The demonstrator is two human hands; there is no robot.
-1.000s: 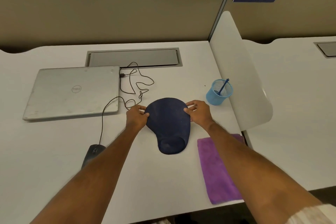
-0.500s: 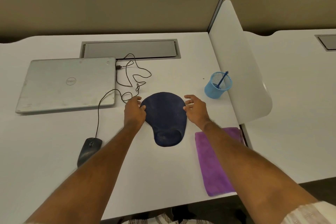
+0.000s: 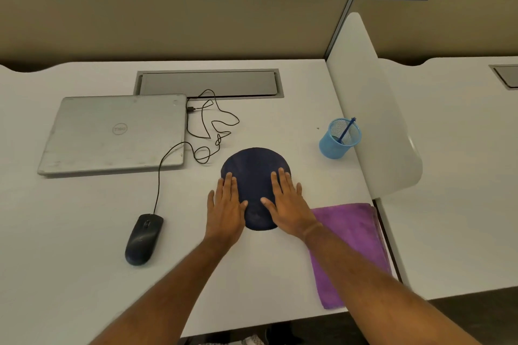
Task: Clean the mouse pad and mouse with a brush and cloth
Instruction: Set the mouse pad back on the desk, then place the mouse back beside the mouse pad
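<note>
Navy fabric fills the middle of our view: the mouse pad [image 3: 253, 168] lies flat on the white desk [image 3: 84, 274]. We see the left hand [image 3: 225, 206] spread on its left edge and the right hand [image 3: 286, 203] spread on its right side, gripping nothing. Left of the pad sits the black mouse [image 3: 143, 238]; right of it, the purple cloth [image 3: 356, 235]. Beyond the pad's right, a blue mesh cup [image 3: 337, 138] holds the brush [image 3: 347, 129].

White desk [image 3: 84, 274] — laptop [image 3: 112, 134], mouse [image 3: 143, 238], mouse pad [image 3: 255, 168], purple cloth [image 3: 353, 235], mesh cup [image 3: 337, 138]
</note>
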